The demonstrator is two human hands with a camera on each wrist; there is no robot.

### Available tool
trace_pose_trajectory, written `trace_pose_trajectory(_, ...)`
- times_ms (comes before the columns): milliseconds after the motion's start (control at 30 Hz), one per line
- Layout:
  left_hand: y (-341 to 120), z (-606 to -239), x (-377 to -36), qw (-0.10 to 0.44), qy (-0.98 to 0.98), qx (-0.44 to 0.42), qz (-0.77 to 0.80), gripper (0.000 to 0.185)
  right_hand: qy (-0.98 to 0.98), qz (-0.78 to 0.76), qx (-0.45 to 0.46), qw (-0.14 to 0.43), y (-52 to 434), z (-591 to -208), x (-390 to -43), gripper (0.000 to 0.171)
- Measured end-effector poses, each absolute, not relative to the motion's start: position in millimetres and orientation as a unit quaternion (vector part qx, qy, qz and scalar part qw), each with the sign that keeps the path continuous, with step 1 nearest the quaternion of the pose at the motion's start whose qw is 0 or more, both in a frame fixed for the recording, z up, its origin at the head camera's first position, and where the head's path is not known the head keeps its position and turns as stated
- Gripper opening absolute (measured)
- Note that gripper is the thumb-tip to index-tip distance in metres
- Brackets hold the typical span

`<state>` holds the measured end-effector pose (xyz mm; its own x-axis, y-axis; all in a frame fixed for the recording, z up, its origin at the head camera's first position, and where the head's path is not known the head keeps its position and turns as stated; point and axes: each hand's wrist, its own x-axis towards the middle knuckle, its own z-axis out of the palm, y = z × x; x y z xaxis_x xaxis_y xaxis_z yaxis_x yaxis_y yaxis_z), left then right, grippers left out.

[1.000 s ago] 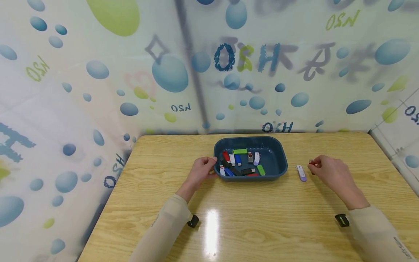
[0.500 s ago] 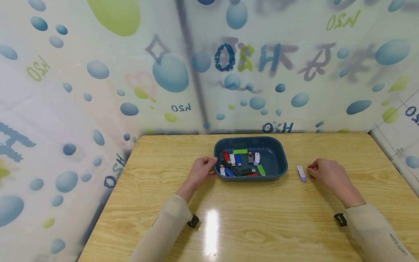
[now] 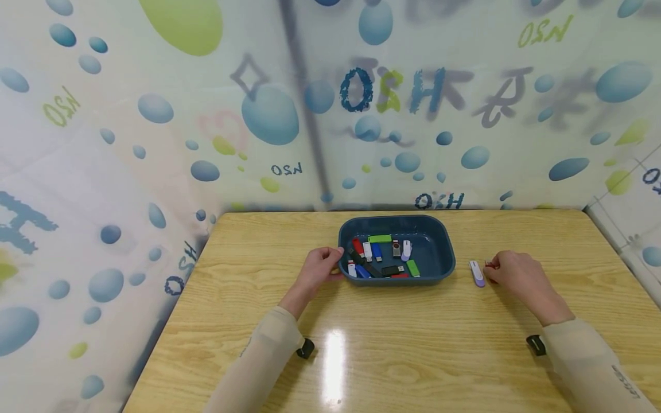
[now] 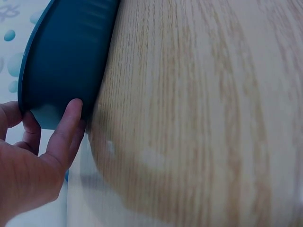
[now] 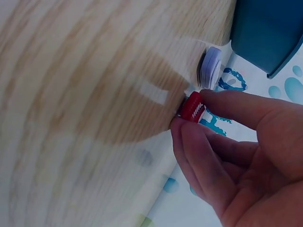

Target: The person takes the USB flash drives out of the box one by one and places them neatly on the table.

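My left hand [image 3: 317, 268] grips the left end of a dark blue plastic tray [image 3: 397, 281], thumb at the rim and fingers against the outer wall, as the left wrist view shows. To the right of the tray, my right hand [image 3: 518, 278] pinches a red USB flash drive [image 5: 192, 107] between thumb and fingers, low at the tabletop. Just left of it lies a white and purple USB flash drive [image 3: 477, 273], apart from the tray. In the head view the fingers cover most of the red drive.
Inside the tray lie several more flash drives, among them a green one [image 3: 380, 238], a blue one [image 3: 377, 252] and a black one [image 3: 392, 271]. The tray stands near the back edge of the wooden table [image 3: 413, 344], before a patterned curtain [image 3: 320, 143].
My right hand has shifted slightly left with the red flash drive, closer to the white and purple one. My left hand and the tray have stayed in place.
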<state>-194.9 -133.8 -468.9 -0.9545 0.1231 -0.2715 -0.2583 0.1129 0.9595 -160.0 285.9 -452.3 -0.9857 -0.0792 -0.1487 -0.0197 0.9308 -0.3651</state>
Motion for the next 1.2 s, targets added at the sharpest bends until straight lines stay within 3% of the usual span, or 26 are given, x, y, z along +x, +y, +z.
trace_pose_trajectory(567, -135.4, -469.0, -194.4, 0.141, 0.730, -0.039, 0.667, 0.036, 0.979, -0.175, -0.015, 0.103, 284.4, -450.9, -160.8, 0.029)
trace_pose_trajectory(867, -136.7, -469.7, -194.5, 0.140, 0.734, -0.034, 0.663, 0.037, 0.978, -0.189, -0.014, 0.086, 284.3, -449.9, -158.7, 0.035)
trace_pose_trajectory(1033, -136.7, -470.6, -195.3, 0.144, 0.732, -0.036, 0.665, 0.038, 0.980, -0.191, -0.001, 0.058, 281.7, -447.0, -158.8, 0.048)
trace_pose_trajectory(1200, -135.4, -470.4, -196.0, 0.147, 0.729, -0.041, 0.667, 0.038, 0.980, -0.200, -0.011, -0.017, 274.7, -442.6, -157.5, 0.045)
